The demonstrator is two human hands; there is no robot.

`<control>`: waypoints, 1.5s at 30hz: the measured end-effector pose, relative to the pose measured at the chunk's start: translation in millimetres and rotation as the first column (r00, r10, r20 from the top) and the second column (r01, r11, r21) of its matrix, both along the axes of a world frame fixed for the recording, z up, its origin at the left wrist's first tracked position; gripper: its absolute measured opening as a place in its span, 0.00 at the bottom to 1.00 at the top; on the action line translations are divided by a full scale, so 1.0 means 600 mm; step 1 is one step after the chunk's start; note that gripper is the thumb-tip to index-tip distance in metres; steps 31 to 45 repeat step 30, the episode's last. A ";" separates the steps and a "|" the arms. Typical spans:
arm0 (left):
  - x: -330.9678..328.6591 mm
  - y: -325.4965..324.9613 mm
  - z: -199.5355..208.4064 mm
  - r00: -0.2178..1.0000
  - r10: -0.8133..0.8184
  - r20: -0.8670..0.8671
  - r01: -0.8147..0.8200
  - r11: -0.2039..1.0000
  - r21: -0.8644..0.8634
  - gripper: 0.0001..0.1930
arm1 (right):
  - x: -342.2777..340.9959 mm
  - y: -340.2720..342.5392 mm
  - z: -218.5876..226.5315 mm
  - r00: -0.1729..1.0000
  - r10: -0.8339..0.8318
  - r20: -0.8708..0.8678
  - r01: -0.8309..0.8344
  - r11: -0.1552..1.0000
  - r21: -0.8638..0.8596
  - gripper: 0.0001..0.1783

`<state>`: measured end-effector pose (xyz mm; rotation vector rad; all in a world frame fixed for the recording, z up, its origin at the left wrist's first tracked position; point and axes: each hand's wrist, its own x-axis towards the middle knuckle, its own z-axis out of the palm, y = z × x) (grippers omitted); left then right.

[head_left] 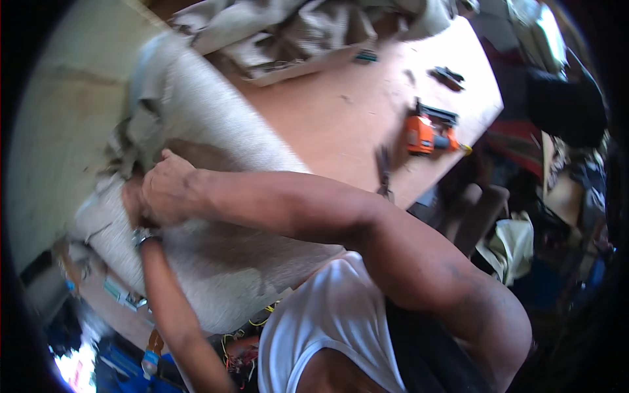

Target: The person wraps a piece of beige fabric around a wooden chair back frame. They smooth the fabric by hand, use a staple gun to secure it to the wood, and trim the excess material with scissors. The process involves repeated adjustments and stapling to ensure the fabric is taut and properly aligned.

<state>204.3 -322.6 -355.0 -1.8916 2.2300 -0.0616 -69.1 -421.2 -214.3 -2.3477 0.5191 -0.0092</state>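
Observation:
A light grey woven fabric [223,105] covers a large padded piece that lies across the table in front of me. At its far left edge the cloth is bunched into folds. My right hand [169,190] is closed at this edge, apparently gripping the fabric, with its arm reaching across from the right. Beside it and partly behind it is my left hand [134,202], with a metal watch [143,236] on the wrist. The left fingers are hidden. Both hands are slightly blurred.
On the brown tabletop [327,131] lie an orange staple gun [424,134], a dark hand tool [384,171] and a small black tool [449,78]. Crumpled grey fabric [295,39] is heaped at the back. A pale panel [65,131] stands left; a bottle [152,357] is lower left.

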 end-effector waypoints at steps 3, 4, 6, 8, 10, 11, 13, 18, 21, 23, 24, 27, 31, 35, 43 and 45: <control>-0.107 -0.045 0.064 0.906 0.422 -0.026 -0.415 0.900 0.132 0.33 | -0.274 -0.007 0.051 0.849 -0.351 0.395 0.418 0.904 -0.095 0.20; -0.114 -0.039 0.066 0.915 0.396 -0.082 -0.395 0.918 0.030 0.30 | -0.390 -0.025 0.041 0.792 -0.462 0.400 0.564 0.804 -0.188 0.21; -0.134 -0.014 0.065 0.934 0.355 -0.034 -0.353 0.934 0.054 0.24 | -0.644 -0.018 -0.021 0.631 -0.769 0.102 0.744 0.564 -0.358 0.24; -0.090 -0.004 0.030 0.994 0.045 0.105 -0.029 0.989 -0.145 0.21 | -0.868 0.032 -0.097 0.474 -0.839 -0.268 0.683 0.542 -0.490 0.28; -0.135 -0.041 0.091 0.985 0.161 0.067 -0.158 0.986 -0.047 0.21 | -0.927 0.107 -0.141 0.498 -0.805 -0.321 0.681 0.593 -0.429 0.32; -0.162 -0.071 0.129 0.927 0.372 -0.052 -0.367 0.926 0.084 0.24 | -0.936 0.145 -0.174 0.414 -0.792 -0.448 0.587 0.609 -0.534 0.36; -0.139 -0.045 0.100 0.912 0.398 -0.096 -0.402 0.915 -0.028 0.30 | -0.961 0.165 -0.246 0.310 -0.785 -0.536 0.497 0.614 -0.613 0.36; -0.130 -0.018 0.088 0.877 0.469 -0.103 -0.472 0.882 -0.004 0.36 | -0.884 0.126 -0.189 0.289 -0.782 -0.552 0.519 0.613 -0.596 0.32; -0.127 -0.022 0.071 0.884 0.453 -0.117 -0.464 0.881 -0.092 0.36 | -0.866 0.100 -0.127 0.310 -0.737 -0.601 0.519 0.660 -0.542 0.31; -0.121 -0.022 0.055 0.878 0.456 -0.148 -0.474 0.870 -0.134 0.37 | -0.832 0.096 -0.075 0.379 -0.803 -0.460 0.498 0.596 -0.630 0.29; -0.121 -0.023 0.052 0.874 0.457 -0.165 -0.480 0.865 -0.143 0.37 | -0.784 0.085 -0.018 0.473 -0.795 -0.381 0.517 0.600 -0.610 0.30; -0.117 -0.018 0.073 0.862 0.472 -0.186 -0.492 0.867 -0.083 0.38 | -0.592 0.043 0.180 0.725 -0.632 -0.272 0.476 0.746 -0.465 0.33; -0.117 -0.015 0.097 0.840 0.518 -0.158 -0.510 0.855 0.095 0.40 | -0.327 0.020 0.348 0.602 -0.458 -0.654 0.342 0.888 -0.307 0.33; -0.117 -0.015 0.097 0.840 0.518 -0.158 -0.510 0.855 0.095 0.40 | -0.327 0.020 0.348 0.602 -0.458 -0.654 0.342 0.888 -0.307 0.33; -0.117 -0.015 0.097 0.840 0.518 -0.158 -0.510 0.855 0.095 0.40 | -0.327 0.020 0.348 0.602 -0.458 -0.654 0.342 0.888 -0.307 0.33; -0.117 -0.015 0.097 0.840 0.518 -0.158 -0.510 0.855 0.095 0.40 | -0.327 0.020 0.348 0.602 -0.458 -0.654 0.342 0.888 -0.307 0.33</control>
